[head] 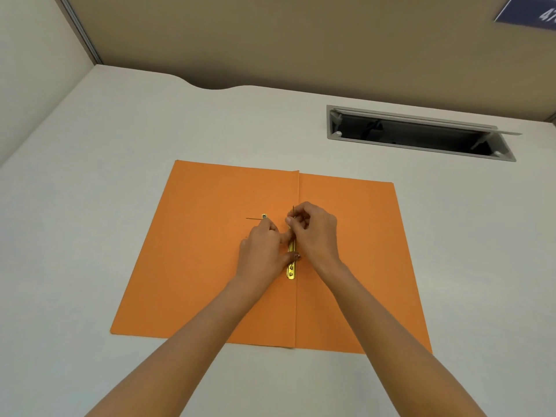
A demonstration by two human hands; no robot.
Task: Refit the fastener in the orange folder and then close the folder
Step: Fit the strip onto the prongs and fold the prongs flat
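Observation:
The orange folder (195, 266) lies open and flat on the white desk. A gold metal fastener bar (291, 270) runs along the left side of the centre fold, its upper part hidden under my hands. My left hand (264, 251) presses on the bar, thumb across it. My right hand (316, 230) pinches a thin upright metal prong (293, 210) at the bar's top end. A small gold ring piece with a thin dark prong (264, 216) lies flat on the left flap just above my left fingers.
The white desk (90, 206) surrounds the folder. An open cable slot with a raised lid (421, 136) is set into the desk at the back right. A beige partition wall (301, 40) stands behind the desk.

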